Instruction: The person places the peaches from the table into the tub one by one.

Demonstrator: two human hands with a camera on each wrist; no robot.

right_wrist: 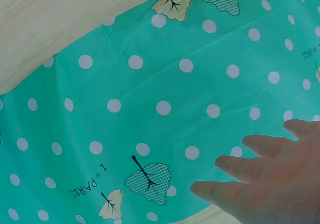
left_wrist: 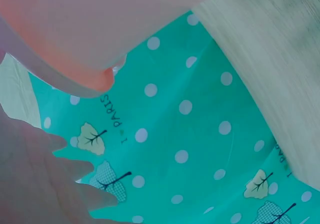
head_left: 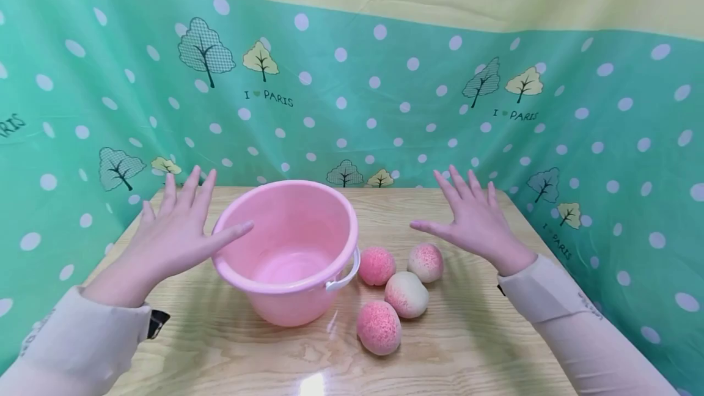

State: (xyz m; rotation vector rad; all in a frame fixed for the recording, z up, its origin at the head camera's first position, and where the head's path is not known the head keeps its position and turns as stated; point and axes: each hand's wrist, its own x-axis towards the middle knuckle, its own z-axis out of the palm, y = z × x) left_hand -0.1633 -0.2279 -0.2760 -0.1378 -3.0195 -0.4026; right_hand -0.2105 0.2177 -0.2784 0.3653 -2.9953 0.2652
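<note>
A pink plastic bucket (head_left: 299, 304) with a white handle (head_left: 346, 274) stands upright on the table, its mouth facing up and nothing inside. My left hand (head_left: 173, 231) is held up at its left side, fingers spread, the thumb overlapping the rim in the head view. To the right of the bucket lie several round pink-and-white speckled peaches, among them a front one (head_left: 379, 327), a paler one (head_left: 407, 294), a deep pink one (head_left: 376, 266) and a rear one (head_left: 426, 263). Above and right of them my right hand (head_left: 475, 219) is raised with spread fingers, holding nothing.
The wooden table (head_left: 440, 359) has a light grain and a bright reflection near its front. A green polka-dot cloth (head_left: 385, 109) with printed trees hangs behind the table and along both sides.
</note>
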